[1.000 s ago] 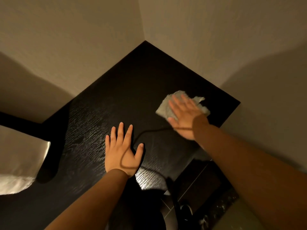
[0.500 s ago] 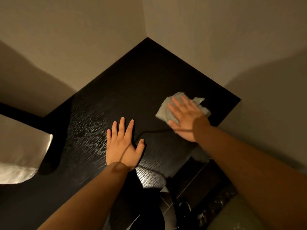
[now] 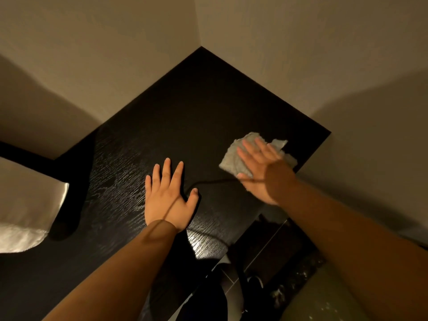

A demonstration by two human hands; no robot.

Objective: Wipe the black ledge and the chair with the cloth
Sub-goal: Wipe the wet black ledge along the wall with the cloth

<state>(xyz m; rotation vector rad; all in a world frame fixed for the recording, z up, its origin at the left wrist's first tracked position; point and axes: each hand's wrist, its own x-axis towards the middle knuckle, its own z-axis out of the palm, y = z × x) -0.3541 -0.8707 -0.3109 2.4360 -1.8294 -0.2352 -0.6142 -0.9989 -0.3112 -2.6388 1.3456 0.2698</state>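
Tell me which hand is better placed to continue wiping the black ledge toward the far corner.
The right hand. It lies with straight fingers on the cloth, pressing it onto the black ledge. The left hand rests flat and bare on the ledge, apart from the cloth, probably as support.

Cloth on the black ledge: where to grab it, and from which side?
Probably the crumpled far-right flap of the cloth, which sticks out beyond the right hand. Come from above: the cloth lies low on the black ledge, pressed under straight fingers, so only its raised folds offer a pinch.
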